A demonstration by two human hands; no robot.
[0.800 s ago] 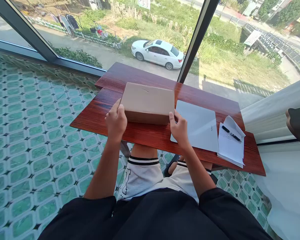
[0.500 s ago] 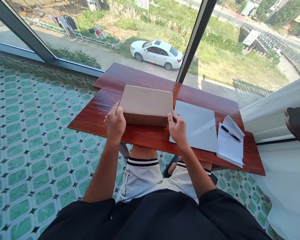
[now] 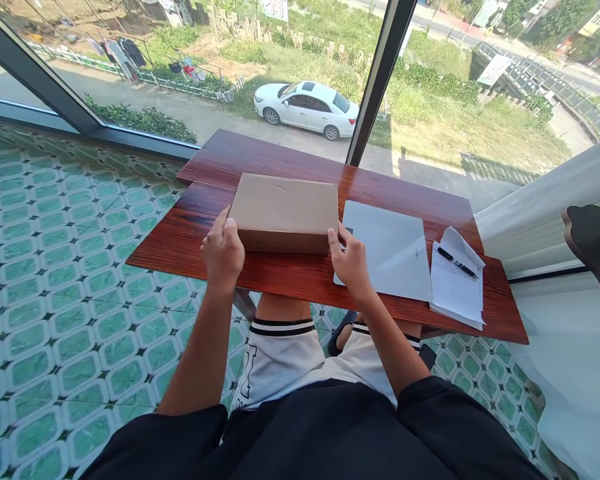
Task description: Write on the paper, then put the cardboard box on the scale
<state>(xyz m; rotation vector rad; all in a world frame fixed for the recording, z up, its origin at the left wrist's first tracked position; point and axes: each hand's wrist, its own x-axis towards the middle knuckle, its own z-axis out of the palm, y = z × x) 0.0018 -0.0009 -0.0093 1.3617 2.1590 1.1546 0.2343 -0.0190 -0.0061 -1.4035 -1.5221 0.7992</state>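
Near the front edge of the desk (image 3: 285, 272), left hand (image 3: 223, 253) and right hand (image 3: 349, 259) clamp opposite ends of the cardboard box (image 3: 285, 208), presumably for balance.

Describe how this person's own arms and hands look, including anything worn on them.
The left hand and right hand are ungloved, with no ring, watch or bracelet visible. Both forearms are bare. The left sleeve and right sleeve are short, plain and black, matching the black top. No cables or markings show on the arms.
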